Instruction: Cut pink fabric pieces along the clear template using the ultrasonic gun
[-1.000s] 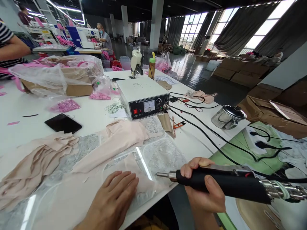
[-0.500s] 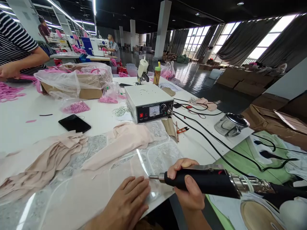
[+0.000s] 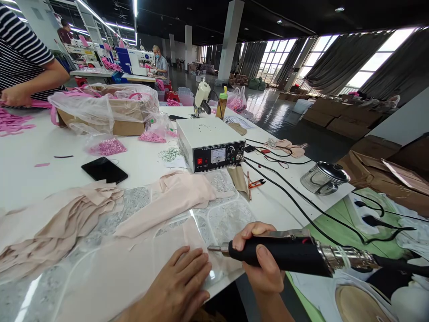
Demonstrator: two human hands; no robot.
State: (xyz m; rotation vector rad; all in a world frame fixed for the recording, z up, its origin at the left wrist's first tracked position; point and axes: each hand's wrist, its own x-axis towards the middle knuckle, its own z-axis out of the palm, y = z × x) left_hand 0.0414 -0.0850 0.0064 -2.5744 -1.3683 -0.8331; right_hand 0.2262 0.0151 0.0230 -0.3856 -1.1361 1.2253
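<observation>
– gripping what?
– gripping a black handheld tool (image 3: 288, 256) in the right hand (image 3: 263, 268), with fingers wrapped over the barrel and thumb along the near side. resting the left hand (image 3: 182, 279) palm down, clasping nothing, at seven o'clock from the metal tip (image 3: 215, 248).

– and the pale cloth (image 3: 134, 268)?
– spread flat under the left palm, reaching out toward nine o'clock over a glossy patterned sheet (image 3: 224, 219). hard to tell about contact with the tip.

– any change?
– yes: pointing closer beside the left fingertips than a second ago, barely shifting over the last half second.

– meaning?
– likely lined up at the very spot steadied by the palm, so seemingly settled for the work in hand; also risking those fingertips, at a guess.

– and further out?
– from the tip, find a folded piece (image 3: 174, 193) at eleven, a heap of strips (image 3: 70, 219) just past nine, a dark phone (image 3: 104, 170) at ten, a white control box (image 3: 211, 138) at twelve, orange snips (image 3: 256, 184) at one, a steel mug (image 3: 318, 181) at two.
</observation>
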